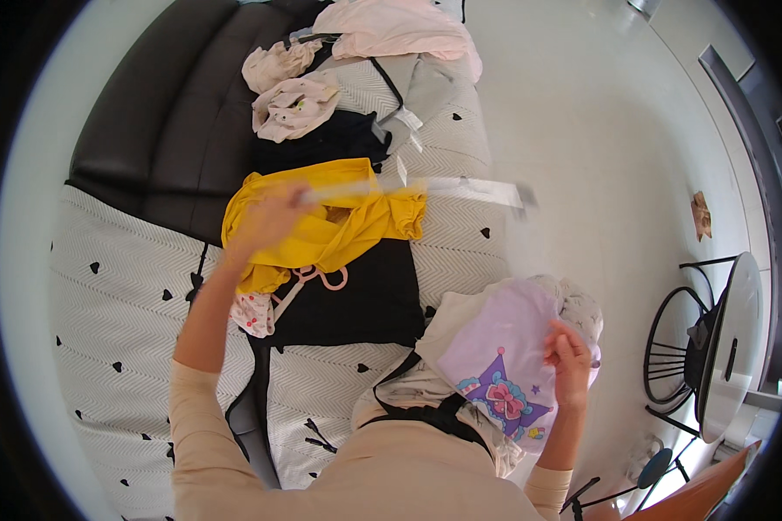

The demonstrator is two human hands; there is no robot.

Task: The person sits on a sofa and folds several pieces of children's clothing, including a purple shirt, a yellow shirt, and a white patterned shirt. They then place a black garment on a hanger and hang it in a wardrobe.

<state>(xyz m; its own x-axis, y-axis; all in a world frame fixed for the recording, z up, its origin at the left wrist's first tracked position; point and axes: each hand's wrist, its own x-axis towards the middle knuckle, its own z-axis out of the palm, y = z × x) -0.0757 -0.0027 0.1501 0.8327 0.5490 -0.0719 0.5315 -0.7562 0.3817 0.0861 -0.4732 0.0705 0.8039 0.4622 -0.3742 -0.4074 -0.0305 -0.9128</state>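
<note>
My left hand (277, 211), blurred by motion, grips one end of a long whitish strip (456, 187) above a yellow garment (326, 218). The strip reaches right over the quilted cover; blur hides its exact kind. My right hand (567, 361) is over a lilac garment (515, 325) with a purple cartoon print, draped across my lap. Its fingers are loosely bent, with nothing visibly pinched between them. Under the yellow garment lies a black garment (365, 306), with a pink and white clothes hanger (306, 277) on it. A white cloth with a red print (254, 312) pokes out beside the hanger.
A dark leather sofa back (189, 98) rises at left behind the white quilted cover (137, 312) with black hearts. Crumpled pale clothes (296, 107) and a pink garment (397, 29) lie farther off. To the right are the pale floor (547, 130), a round table (733, 352) and a black chair (668, 355).
</note>
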